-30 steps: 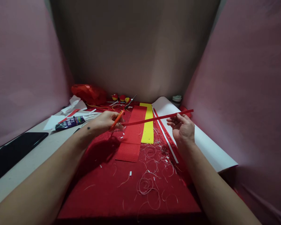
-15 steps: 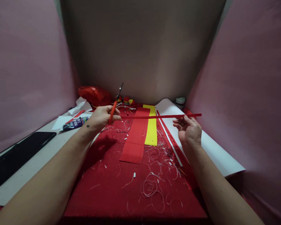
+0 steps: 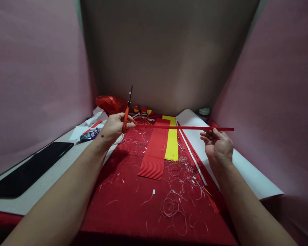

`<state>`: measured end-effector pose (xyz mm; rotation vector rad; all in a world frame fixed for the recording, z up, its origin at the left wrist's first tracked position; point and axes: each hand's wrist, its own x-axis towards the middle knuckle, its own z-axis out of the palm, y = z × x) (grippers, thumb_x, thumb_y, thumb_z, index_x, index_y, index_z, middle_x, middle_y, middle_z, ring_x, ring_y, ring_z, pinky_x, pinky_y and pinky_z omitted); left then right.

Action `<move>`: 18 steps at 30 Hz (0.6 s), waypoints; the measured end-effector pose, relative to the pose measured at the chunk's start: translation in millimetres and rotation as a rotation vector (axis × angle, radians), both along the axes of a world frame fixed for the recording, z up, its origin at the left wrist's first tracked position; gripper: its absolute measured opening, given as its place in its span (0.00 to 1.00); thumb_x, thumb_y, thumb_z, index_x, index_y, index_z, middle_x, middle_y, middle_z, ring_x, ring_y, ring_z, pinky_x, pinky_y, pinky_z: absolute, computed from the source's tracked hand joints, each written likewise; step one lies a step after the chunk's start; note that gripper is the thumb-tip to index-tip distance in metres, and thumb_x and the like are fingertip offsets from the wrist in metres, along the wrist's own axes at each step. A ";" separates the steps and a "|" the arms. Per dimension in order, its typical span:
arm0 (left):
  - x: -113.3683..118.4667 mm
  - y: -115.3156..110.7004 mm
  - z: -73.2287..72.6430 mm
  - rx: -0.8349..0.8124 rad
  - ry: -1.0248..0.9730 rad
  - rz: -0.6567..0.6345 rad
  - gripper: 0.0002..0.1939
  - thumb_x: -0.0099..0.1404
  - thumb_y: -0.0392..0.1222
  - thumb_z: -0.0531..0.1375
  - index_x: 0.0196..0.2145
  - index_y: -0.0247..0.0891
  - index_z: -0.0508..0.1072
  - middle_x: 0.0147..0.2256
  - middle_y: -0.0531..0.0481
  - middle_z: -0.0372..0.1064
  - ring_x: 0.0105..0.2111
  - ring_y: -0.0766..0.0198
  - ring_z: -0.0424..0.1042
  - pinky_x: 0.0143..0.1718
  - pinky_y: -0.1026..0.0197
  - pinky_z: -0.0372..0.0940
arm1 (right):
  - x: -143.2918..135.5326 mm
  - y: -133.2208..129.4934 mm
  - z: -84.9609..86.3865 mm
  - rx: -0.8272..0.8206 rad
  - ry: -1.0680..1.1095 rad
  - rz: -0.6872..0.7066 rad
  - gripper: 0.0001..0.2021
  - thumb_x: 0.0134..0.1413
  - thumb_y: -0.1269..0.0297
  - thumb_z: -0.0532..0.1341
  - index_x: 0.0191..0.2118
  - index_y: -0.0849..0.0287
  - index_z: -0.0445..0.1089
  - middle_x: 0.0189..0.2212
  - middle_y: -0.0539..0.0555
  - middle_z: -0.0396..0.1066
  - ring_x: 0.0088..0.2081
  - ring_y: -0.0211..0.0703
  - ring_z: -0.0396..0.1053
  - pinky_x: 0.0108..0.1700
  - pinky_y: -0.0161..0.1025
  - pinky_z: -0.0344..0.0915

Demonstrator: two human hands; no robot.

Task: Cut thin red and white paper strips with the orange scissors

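Note:
A narrow red strip (image 3: 174,127) is stretched level between my two hands above the table. My left hand (image 3: 117,124) is closed, with the strip's left end pinched at its fingertips. Orange-handled scissors (image 3: 126,118) are held in the same hand, blades pointing up and away. Near the strip's right end, my right hand (image 3: 219,145) pinches it between thumb and fingers, and a short tail sticks out beyond. Below the strip lie a ribbed red corrugated sheet (image 3: 154,153) and a yellow sheet (image 3: 171,143).
Loose threads and scraps (image 3: 170,206) litter the red cloth (image 3: 118,218). White sheeting (image 3: 254,177) and a white strip (image 3: 192,155) lie right. A black phone-like slab (image 3: 30,171), a glue tube (image 3: 89,135) and a red plastic bag (image 3: 110,103) are left. Small red-yellow balls (image 3: 144,110) sit behind.
The camera view has shifted, so the table appears farther right. My hands are slightly wider apart, with more of the strip showing between them. The scissors stand more upright.

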<state>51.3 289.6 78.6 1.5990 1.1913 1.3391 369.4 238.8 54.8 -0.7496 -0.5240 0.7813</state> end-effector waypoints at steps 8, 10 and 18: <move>3.1 -3.2 2.0 0.009 -0.025 0.005 0.11 0.41 0.36 0.65 0.26 0.33 0.71 0.15 0.57 0.61 0.15 0.73 0.57 0.16 0.67 0.52 | 5.0 0.9 0.6 0.005 0.001 -0.032 0.05 0.47 0.75 0.55 0.24 0.61 0.60 0.14 0.45 0.64 0.18 0.39 0.70 0.18 0.32 0.66; 2.3 -3.3 2.3 0.007 -0.055 -0.015 0.11 0.41 0.36 0.66 0.26 0.33 0.71 0.15 0.57 0.61 0.15 0.73 0.58 0.17 0.67 0.52 | 5.5 1.0 0.9 0.007 0.009 -0.030 0.05 0.47 0.75 0.54 0.24 0.61 0.59 0.14 0.46 0.65 0.17 0.39 0.70 0.18 0.32 0.66; -1.5 -2.0 -0.3 0.018 -0.276 -0.018 0.15 0.41 0.34 0.66 0.30 0.33 0.71 0.20 0.55 0.65 0.16 0.72 0.61 0.16 0.68 0.53 | 6.8 1.4 0.5 -0.006 0.025 -0.043 0.06 0.47 0.75 0.54 0.24 0.60 0.59 0.15 0.45 0.64 0.18 0.39 0.70 0.18 0.32 0.66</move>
